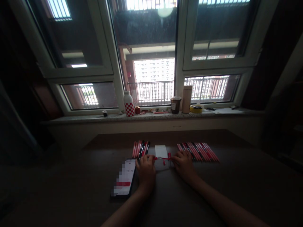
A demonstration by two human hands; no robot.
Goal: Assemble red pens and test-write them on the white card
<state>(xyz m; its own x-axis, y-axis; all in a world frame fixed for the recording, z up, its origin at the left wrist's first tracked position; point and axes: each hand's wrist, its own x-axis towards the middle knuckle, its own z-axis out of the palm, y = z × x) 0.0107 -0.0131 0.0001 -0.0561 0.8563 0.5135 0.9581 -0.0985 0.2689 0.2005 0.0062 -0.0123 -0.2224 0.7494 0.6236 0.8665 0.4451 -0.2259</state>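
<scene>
My left hand (147, 172) is closed around one end of a red pen with a clear section. The fingers of my right hand (185, 166) pinch a thin red pen refill (165, 158) that lines up with it, in the gap between the hands. Whether the two pieces are joined is too small to tell. Just behind lies a small white sheet of paper (161, 150). Near it are a small red pen part (164, 162) and another red-ended piece (169, 155) close to my right fingertips.
Red and black pens lie in a row (198, 152) at right, with several more pens (140, 148) at left. A phone (126, 178) lies beside my left forearm. The windowsill holds a checkered bottle (129, 105), a drink cup (175, 105), a tall cylinder (187, 99) and yellow tape (196, 109).
</scene>
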